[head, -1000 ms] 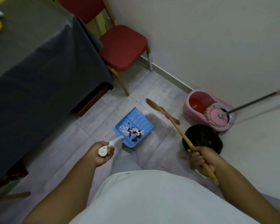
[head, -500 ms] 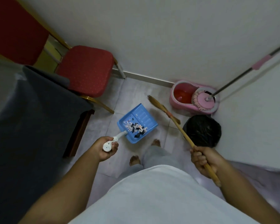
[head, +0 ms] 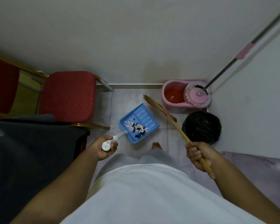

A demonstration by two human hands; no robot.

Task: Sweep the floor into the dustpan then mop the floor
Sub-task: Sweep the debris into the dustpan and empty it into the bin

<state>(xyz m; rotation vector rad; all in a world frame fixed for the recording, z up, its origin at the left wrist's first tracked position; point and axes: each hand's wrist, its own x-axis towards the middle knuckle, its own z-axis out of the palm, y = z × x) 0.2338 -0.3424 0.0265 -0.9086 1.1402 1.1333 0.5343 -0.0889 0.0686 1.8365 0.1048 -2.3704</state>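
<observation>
Hands: left (head: 103, 148) grips dustpan (head: 138, 123) handle, right (head: 199, 153) grips broom (head: 178, 126) stick; dustpan between.

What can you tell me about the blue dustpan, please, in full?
The dustpan is a light blue, plastic-looking tray with raised side walls and a ribbed far end. A white handle runs from its near edge into the left hand, which grips its end. Pale and dark scraps lie piled in the middle. It sits diagonally above the tiled floor, between the chair and the bin; whether it touches the floor cannot be told.
</observation>
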